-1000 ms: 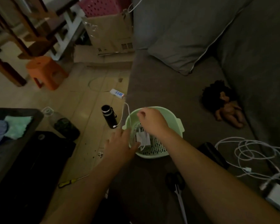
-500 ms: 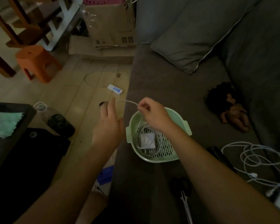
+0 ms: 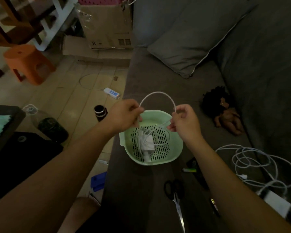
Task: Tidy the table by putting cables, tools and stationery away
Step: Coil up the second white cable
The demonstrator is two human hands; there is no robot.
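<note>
Left hand and right hand each pinch the white cable, arched above the green basket holding a charger.

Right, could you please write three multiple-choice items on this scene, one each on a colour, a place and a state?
1. What colour is the basket?
A) orange B) pale green C) pink

2. Where do the scissors lie?
A) inside the basket B) on the floor C) on the sofa, nearer the camera than the basket

3. Which hands hold the arched white cable?
A) both B) only one C) neither

Answers:
1 B: its rim and slotted floor are pale green.
2 C: they rest on the grey seat, apart from the basket.
3 A: the left hand and the right hand each pinch one end of the arch above the basket.
</note>
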